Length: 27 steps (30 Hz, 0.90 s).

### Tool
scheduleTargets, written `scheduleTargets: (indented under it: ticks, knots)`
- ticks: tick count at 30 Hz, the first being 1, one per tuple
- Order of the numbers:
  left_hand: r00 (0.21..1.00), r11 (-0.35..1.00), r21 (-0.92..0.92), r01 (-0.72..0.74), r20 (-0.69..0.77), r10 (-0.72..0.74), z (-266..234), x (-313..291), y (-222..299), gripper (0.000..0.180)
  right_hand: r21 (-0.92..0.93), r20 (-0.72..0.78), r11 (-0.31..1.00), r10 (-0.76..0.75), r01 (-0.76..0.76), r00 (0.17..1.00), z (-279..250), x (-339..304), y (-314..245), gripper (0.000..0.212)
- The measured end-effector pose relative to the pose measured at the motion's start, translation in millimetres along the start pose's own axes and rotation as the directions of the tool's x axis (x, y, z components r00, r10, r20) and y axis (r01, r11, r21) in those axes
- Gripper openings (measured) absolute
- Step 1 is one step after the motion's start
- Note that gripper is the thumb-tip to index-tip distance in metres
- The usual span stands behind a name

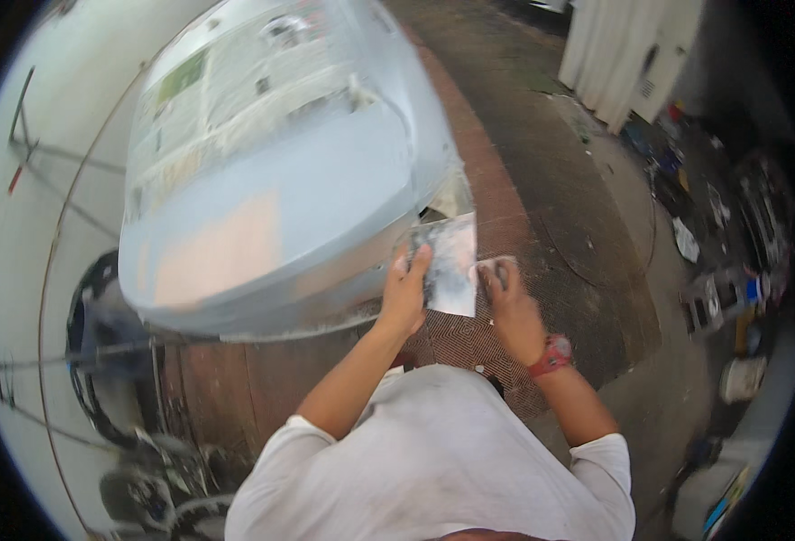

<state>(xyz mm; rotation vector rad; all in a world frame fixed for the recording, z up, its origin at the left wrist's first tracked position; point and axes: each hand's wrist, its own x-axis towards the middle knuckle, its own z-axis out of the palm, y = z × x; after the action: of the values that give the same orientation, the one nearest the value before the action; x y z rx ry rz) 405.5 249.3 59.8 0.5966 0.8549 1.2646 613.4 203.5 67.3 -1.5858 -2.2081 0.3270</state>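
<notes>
A person in a white, softly creased fabric shirt (433, 451) looks down at their own two bare hands. The left hand (404, 299) is clamped on a thin, flat sheet (454, 281), thumb pressed on its face; the sheet has straight edges and a pale, shiny-looking surface smudged with grey and pinkish tones. It sits in front of the person, just beside the near corner of a car body (325, 194). Near the sheet's right edge is the right hand (516, 316), fingers curled and blurred by motion; something small and pale shows at the fingertips, but I cannot tell what it is or how firmly it is held. A red watch (553, 355) circles that wrist.

The car body is smooth, rounded and matte pale grey, with a peach-coloured patch (221, 251) across its broad panel and cloudy, wrinkled covering (262, 113) over the part farther away. Underfoot, reddish flooring (465, 347) carries a fine ridged pattern. Pale, vertically folded panels (591, 59) stand at upper right; a dark, curved piece (82, 316) lies at left.
</notes>
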Motion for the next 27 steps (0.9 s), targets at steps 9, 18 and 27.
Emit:
scheduleTargets:
  ticks: [9, 18, 27]
  knots:
    - [0.958, 0.955, 0.15, -0.258, -0.089, 0.273, 5.4, 5.0, 0.3, 0.046, 0.946, 0.208, 0.147, 0.414, -0.29, 0.886, -1.5, -21.5, -6.5, 0.059]
    - [0.942, 0.95, 0.0, -0.312, -0.133, 0.309, -21.6, 5.1, 11.0, 0.05, 0.745, 0.327, 0.535, 0.227, -0.398, 0.917, 9.0, -19.3, 25.7, 0.059]
    - [0.971, 0.971, -0.028, 0.236, -0.034, -0.237, -86.6, -76.2, 6.4, 0.051, 0.897, 0.425, -0.139, 0.013, -0.419, 0.905, 82.6, -9.8, 32.7, 0.07]
